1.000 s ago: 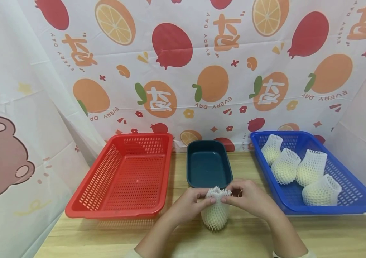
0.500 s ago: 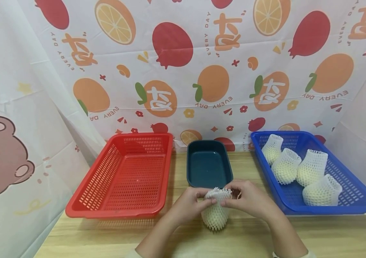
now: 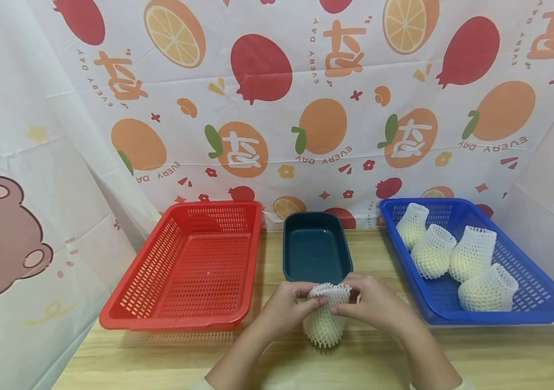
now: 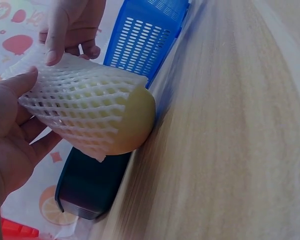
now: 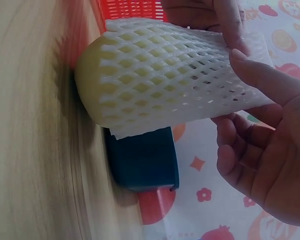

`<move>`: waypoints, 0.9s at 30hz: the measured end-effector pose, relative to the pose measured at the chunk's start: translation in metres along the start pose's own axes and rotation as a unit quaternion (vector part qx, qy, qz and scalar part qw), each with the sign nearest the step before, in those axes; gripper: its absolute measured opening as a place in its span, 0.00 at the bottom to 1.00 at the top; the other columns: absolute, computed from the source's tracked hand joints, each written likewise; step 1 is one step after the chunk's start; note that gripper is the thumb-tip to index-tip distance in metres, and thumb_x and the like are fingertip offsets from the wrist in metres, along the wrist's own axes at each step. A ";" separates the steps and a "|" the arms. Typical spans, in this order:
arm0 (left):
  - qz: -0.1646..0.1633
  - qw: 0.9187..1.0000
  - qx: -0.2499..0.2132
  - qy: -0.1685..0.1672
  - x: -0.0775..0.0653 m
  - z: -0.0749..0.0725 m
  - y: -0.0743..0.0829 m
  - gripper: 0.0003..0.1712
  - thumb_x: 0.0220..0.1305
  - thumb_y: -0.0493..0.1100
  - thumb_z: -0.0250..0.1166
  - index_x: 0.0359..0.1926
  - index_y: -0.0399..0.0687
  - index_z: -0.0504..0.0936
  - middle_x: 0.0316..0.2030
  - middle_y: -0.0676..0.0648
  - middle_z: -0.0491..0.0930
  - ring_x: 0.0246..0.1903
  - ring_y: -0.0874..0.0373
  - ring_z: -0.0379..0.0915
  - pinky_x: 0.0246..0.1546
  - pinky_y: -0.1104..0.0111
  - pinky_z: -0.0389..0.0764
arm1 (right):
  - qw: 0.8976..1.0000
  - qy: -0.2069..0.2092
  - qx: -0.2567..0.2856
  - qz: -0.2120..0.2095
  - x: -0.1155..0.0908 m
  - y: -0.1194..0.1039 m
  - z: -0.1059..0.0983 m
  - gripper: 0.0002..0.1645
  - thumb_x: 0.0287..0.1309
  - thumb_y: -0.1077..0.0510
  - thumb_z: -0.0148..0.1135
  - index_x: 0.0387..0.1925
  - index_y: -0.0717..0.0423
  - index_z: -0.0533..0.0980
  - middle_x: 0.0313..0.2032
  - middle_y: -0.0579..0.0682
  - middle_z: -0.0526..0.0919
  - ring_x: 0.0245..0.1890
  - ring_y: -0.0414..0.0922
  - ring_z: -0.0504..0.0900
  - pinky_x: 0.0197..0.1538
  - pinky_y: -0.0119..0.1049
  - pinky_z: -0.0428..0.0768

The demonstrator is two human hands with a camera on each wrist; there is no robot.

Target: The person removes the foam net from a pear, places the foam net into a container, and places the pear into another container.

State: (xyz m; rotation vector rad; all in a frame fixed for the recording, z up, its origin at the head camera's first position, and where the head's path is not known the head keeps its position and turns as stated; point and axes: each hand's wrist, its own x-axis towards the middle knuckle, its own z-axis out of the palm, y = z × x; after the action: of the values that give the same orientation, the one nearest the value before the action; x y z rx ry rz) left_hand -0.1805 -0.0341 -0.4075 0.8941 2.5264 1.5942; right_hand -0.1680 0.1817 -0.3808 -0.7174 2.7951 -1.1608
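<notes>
A smooth yellow-green fruit [image 4: 140, 120] stands upright at the table's near middle, in a white foam net sleeve [image 3: 327, 319]. Its rounded bottom shows bare below the sleeve's lower edge in both wrist views. My left hand [image 3: 284, 310] pinches the left side of the sleeve's upper rim, thumb outside. On the opposite side my right hand [image 3: 377, 304] grips the same rim, its thumb [image 5: 265, 75] lying along the net. The other fingertips are partly hidden behind or inside the sleeve's mouth. Just beyond the hands is a dark teal tray [image 3: 316, 252].
A red plastic basket [image 3: 252, 271] stands on the left of the wooden table [image 3: 160, 360]. On the right, a blue basket [image 3: 535, 276] holds several netted fruits [image 3: 469, 254]. Fruit-printed cloth [image 3: 277, 135] hangs behind.
The sleeve's mouth looks slightly wider, and my right thumb has slid a little down and left along the net. The fruit stays in nearly the same spot; baskets and tray are unmoved.
</notes>
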 end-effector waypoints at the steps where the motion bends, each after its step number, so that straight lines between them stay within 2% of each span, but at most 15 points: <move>1: 0.000 1.000 -0.001 0.002 0.000 0.000 0.000 0.13 0.59 0.50 0.66 0.42 0.51 0.86 0.40 0.53 0.85 0.41 0.66 0.79 0.43 0.72 0.79 | 1.000 0.002 0.001 0.001 0.000 0.000 0.000 0.14 0.46 0.42 0.71 0.31 0.42 0.79 0.28 0.37 0.76 0.26 0.36 0.74 0.28 0.30 0.77; 8: 0.002 1.000 -0.019 0.005 0.000 -0.001 0.002 0.15 0.58 0.51 0.66 0.44 0.50 0.85 0.40 0.52 0.85 0.41 0.65 0.79 0.41 0.70 0.80 | 1.000 0.014 0.008 0.004 0.001 -0.001 0.001 0.13 0.47 0.41 0.70 0.30 0.41 0.79 0.28 0.37 0.77 0.27 0.37 0.75 0.28 0.30 0.77; 14: -0.020 0.999 -0.034 -0.018 0.000 -0.001 0.000 0.19 0.54 0.52 0.70 0.46 0.51 0.83 0.41 0.52 0.84 0.41 0.65 0.79 0.42 0.70 0.80 | 1.000 0.022 0.003 0.000 0.000 -0.001 0.001 0.12 0.48 0.41 0.69 0.29 0.42 0.79 0.28 0.37 0.76 0.26 0.36 0.74 0.27 0.30 0.76; 20: -0.026 0.999 -0.027 -0.035 0.000 -0.002 -0.002 0.18 0.52 0.52 0.71 0.43 0.52 0.84 0.39 0.55 0.85 0.40 0.66 0.79 0.44 0.71 0.79 | 0.999 0.031 0.002 -0.009 0.000 -0.001 0.001 0.11 0.48 0.43 0.69 0.30 0.41 0.79 0.28 0.37 0.77 0.26 0.35 0.74 0.28 0.30 0.77; 27: -0.014 1.000 -0.009 -0.025 0.001 -0.002 -0.004 0.14 0.54 0.53 0.69 0.39 0.52 0.86 0.36 0.54 0.85 0.38 0.67 0.79 0.39 0.74 0.79 | 0.999 0.033 0.004 -0.008 -0.001 -0.002 0.000 0.14 0.47 0.39 0.69 0.31 0.41 0.79 0.26 0.37 0.76 0.25 0.36 0.74 0.27 0.30 0.76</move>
State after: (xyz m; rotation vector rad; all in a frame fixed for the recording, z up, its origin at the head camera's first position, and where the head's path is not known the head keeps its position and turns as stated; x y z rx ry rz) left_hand -0.1840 -0.0364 -0.4098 0.8800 2.4764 1.5645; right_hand -0.1667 0.1809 -0.3792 -0.7137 2.8417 -1.2200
